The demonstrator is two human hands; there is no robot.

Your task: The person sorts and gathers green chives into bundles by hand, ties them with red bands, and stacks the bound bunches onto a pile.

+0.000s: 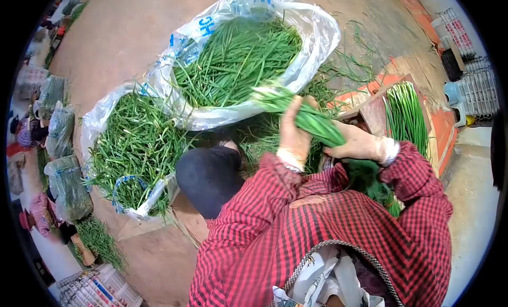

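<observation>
My left hand point(294, 134) grips a bunch of green stalks point(319, 124) near its pale end, which is blurred and points up and to the left. My right hand point(361, 143) is closed round the green part of the same bunch, lower and to the right. Beyond the bunch, a large clear plastic bag point(217, 119) lies open, full of long green leaves point(241, 58). More loose greens point(135, 143) fill a second bag at the left. Neatly lined-up stalks point(406, 116) rest in a holder to the right of my right hand.
Tied bags of greens point(61, 129) stand at the far left. Nearby sit other people point(42, 214), with a pile of greens point(98, 238). White crates point(479, 90) are stacked at the right. My bent knee point(203, 174) is beside the bags. Loose leaves litter the floor.
</observation>
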